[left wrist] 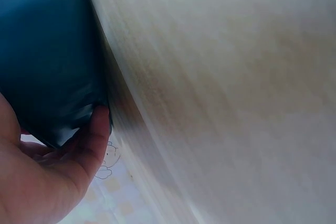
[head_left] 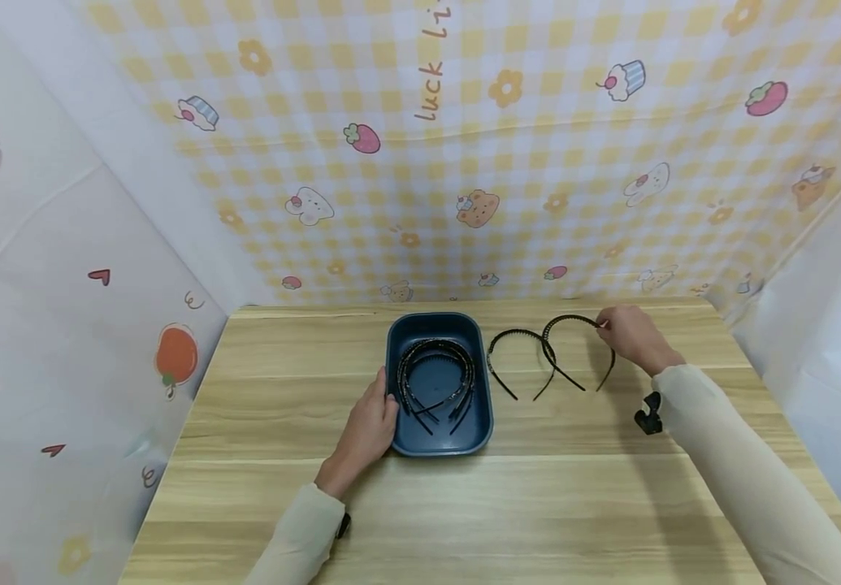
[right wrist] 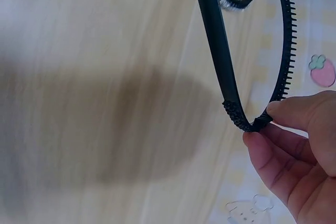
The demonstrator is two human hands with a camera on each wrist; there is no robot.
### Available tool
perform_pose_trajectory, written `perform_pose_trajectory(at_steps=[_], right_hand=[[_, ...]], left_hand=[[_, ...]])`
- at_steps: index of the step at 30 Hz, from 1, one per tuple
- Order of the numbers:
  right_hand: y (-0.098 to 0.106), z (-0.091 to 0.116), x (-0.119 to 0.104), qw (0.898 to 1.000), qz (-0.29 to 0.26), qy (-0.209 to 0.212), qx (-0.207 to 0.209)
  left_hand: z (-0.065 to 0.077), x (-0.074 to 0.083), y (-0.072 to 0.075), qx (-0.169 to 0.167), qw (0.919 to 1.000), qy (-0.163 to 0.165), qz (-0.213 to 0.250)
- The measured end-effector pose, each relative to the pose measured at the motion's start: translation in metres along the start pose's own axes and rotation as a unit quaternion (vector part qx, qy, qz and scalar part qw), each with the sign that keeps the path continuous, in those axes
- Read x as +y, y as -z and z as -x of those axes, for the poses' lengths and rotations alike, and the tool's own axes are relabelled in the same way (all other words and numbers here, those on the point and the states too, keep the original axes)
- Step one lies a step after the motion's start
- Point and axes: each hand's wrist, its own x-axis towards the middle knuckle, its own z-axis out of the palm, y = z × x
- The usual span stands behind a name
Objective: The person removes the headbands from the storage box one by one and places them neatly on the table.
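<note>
A black headband [head_left: 572, 317] stands in the far right part of the desk [head_left: 435, 520], near the far edge, its arch toward that edge and its two ends toward the near side. Between it and the desk's right edge there is room to move, with a wide stretch of wood on its near side. It is slim and dark, with comb teeth along the band, a rough textured section and a smooth, flattened tip. The right grip [head_left: 635, 335] pinches it between thumb and fingers on its right side. In the head view its left leg crosses a second headband [head_left: 518, 331]; whether they touch I cannot tell. Left of that one, just beside it, sits a blue tray [head_left: 442, 452] with several nested headbands [head_left: 470, 382] inside. The left grip [head_left: 366, 426] holds the tray's left wall; broad wood reaches to the desk's left edge. Checked cloth [head_left: 405, 179] rises behind the far edge.
</note>
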Motion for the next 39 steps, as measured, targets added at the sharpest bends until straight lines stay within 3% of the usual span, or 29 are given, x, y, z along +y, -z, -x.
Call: perform_pose_trajectory(at_steps=[12, 39], right_hand=[[-0.005, 0.008, 0.024, 1.000, 0.009, -0.016, -0.014], [-0.019, 0.013, 0.035, 0.997, -0.006, -0.054, -0.055]], left_hand=[[0.001, 0.000, 0.001, 0.003, 0.9999, -0.007, 0.007], [0.000, 0.001, 0.001, -0.004, 1.0000, -0.001, 0.001]])
